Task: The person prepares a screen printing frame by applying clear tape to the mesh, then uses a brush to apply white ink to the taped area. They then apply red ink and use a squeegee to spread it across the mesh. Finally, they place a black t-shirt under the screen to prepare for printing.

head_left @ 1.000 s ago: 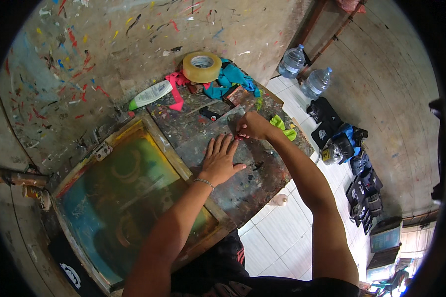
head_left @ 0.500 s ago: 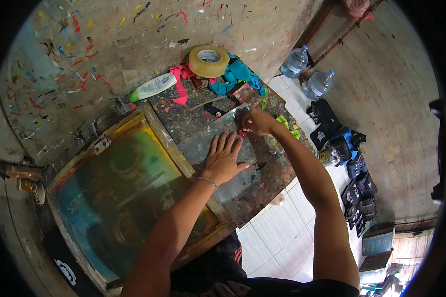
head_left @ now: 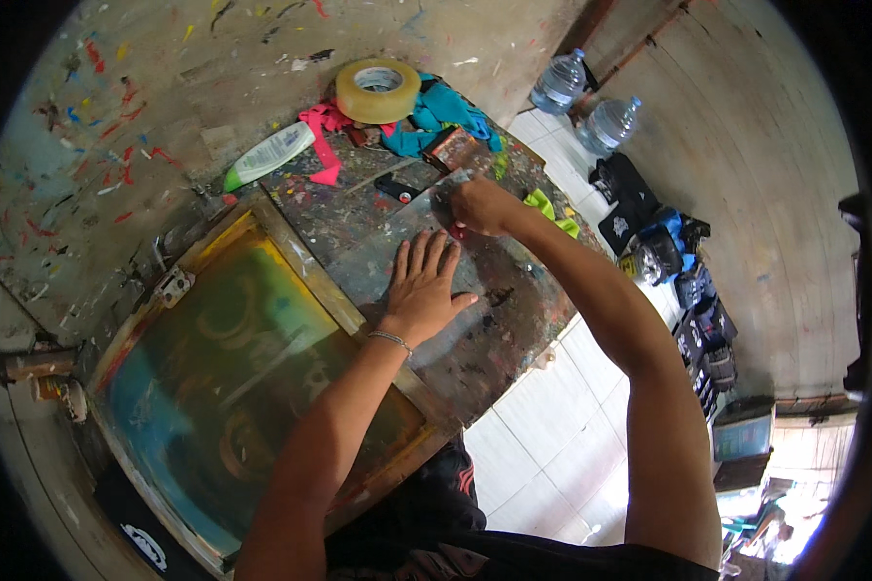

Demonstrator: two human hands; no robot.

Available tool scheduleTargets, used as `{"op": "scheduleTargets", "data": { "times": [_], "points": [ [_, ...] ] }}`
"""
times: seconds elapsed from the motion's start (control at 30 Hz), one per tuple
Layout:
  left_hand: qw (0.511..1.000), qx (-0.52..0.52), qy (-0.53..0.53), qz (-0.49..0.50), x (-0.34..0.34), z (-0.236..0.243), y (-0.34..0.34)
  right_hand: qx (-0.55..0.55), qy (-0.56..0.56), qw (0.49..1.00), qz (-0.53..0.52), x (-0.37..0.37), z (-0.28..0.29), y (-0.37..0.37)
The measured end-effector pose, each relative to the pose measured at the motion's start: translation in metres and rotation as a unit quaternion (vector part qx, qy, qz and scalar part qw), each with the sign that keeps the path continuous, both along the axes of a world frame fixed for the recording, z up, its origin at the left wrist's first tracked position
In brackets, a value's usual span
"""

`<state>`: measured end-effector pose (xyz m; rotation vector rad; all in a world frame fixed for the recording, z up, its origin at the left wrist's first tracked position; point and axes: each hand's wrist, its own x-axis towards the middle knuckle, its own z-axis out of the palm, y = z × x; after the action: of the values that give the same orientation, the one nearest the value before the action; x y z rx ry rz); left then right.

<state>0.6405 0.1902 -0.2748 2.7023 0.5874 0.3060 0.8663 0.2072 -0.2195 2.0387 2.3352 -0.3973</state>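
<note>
tabletop, paint-stained, under spread left hand, right hand clenched on small red object

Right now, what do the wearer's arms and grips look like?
Left grip: ungloved, thin silvery bracelet at the wrist. Right grip: ungloved, no wristwear visible. Both forearms bare, no cables seen. Black top at the lower edge, leaving the arms uncovered.

A printing workshop, a framed mesh screen, a paint-stained desk, a wall with marks of many colours
</note>
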Motion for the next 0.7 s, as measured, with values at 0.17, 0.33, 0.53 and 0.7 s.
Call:
{"op": "scheduleTargets", "data": {
  "times": [0.17,0.33,0.53,0.7],
  "points": [
    [1.000,-0.003,0.028,-0.004,0.000,0.004,0.000,-0.056,0.044,0.991,-0.110,0.005,0.000,0.003],
    [0.996,0.003,0.084,-0.009,0.003,0.022,-0.003,0.037,0.031,0.969,-0.241,0.007,-0.005,-0.022],
    [0.997,0.052,0.057,-0.012,0.008,0.028,-0.018,0.109,0.088,0.949,-0.281,0.017,-0.010,-0.110],
    [0.997,0.025,0.023,-0.067,0.019,0.021,-0.048,0.079,0.122,0.960,-0.240,0.029,-0.010,-0.157]
  ]
}}
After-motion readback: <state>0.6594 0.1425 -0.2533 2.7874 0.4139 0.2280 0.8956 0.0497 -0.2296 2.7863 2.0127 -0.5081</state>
